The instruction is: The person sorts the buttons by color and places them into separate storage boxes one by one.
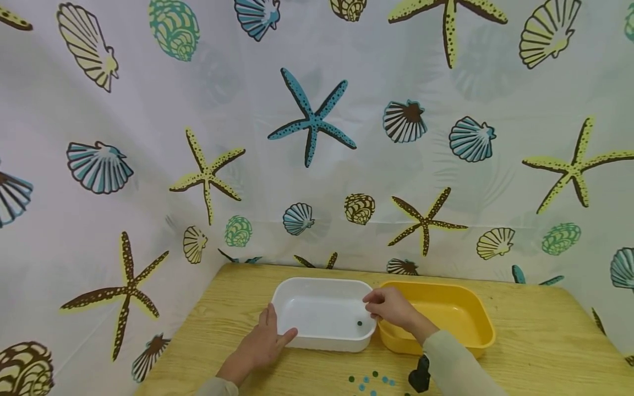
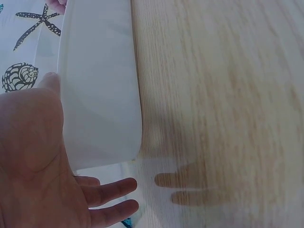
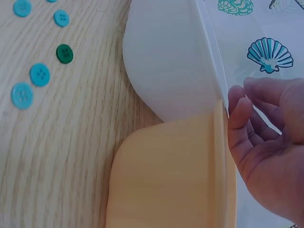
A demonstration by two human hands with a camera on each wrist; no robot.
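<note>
My left hand (image 1: 261, 340) rests against the left end of a white plastic tub (image 1: 324, 342), its thumb along the front rim and its fingers straight and spread. In the left wrist view, the thumb touches the rim and the fingers (image 2: 114, 192) reach past the tub's end. My right hand (image 1: 391, 306) is over the meeting rims of the white tub and a yellow tub (image 1: 436, 313). Its fingers (image 3: 240, 111) are bent, thumb and index tips close together right at the rim; I cannot tell whether they pinch anything. One dark green button (image 1: 359, 323) lies inside the white tub.
Several light blue buttons (image 3: 40, 74) and dark green buttons (image 3: 64, 53) lie on the wood-grain table (image 1: 525, 352) in front of the tubs. A black wrist device (image 1: 420, 375) sits at the right wrist. Behind hangs a curtain (image 1: 317, 181) printed with shells and starfish.
</note>
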